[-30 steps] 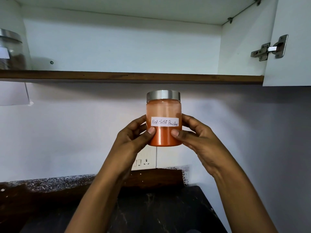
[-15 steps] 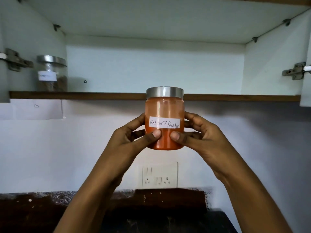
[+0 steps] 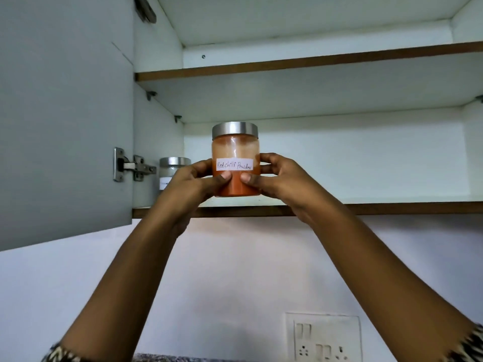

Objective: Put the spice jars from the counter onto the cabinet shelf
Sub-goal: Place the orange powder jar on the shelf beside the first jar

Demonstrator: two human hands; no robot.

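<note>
At the centre of the frame, your left hand [image 3: 194, 185] and right hand [image 3: 281, 182] clamp the chilli jar [image 3: 235, 163], now raised from below the lower shelf [image 3: 392, 208] to its opening, base just above the wooden front edge. It is clear and round with a brushed metal lid, holding orange-red powder. A second jar [image 3: 171, 169] stands at the shelf's left.
</note>
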